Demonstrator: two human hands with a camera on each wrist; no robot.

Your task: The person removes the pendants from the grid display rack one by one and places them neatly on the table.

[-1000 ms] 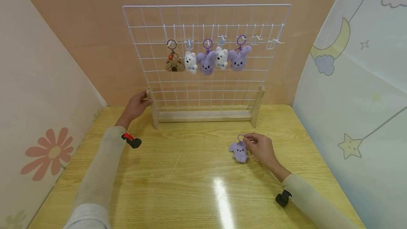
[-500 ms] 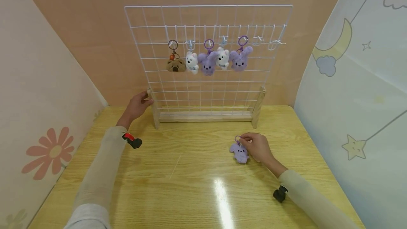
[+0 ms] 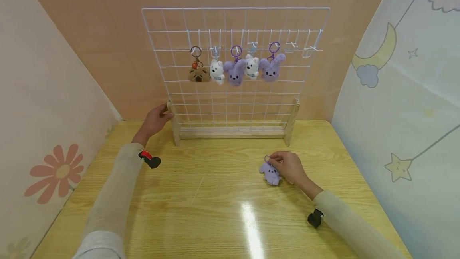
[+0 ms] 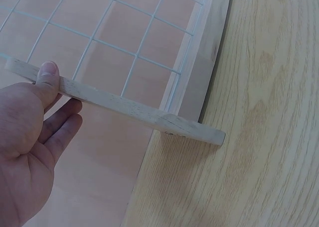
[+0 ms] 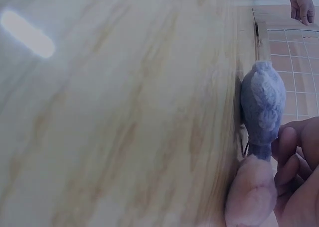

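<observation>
Left: our left hand [image 3: 154, 119] grips the wooden post [image 3: 174, 129] of the wire rack [image 3: 233, 8], thumb over its edge | Middle: we see five charms [image 3: 235, 74] hanging in a row on the rack | Right: we have a purple plush keychain [image 3: 272, 176] on the table [image 3: 161, 211] before the rack, pinched near its ring [image 3: 266, 158] by our right hand [image 3: 291, 166]

A small booth [image 3: 39, 43], closed in on three sides and arranged like a shop display, is seen; what building it is set in cannot be told. A wood-grain table [image 3: 223, 187] is bounded by a plain tan backdrop [image 3: 108, 43] and two pale side panels [image 3: 424, 107], one printed with a flower [image 3: 62, 171], the other with a moon [image 3: 390, 45] and a star [image 3: 399, 167] (a child's room might be suggested by these alone). The shop look is given by a white wire-grid display rack [image 3: 231, 133], where plush keychains [image 3: 235, 76] are hung from hooks [image 3: 313, 48].
</observation>
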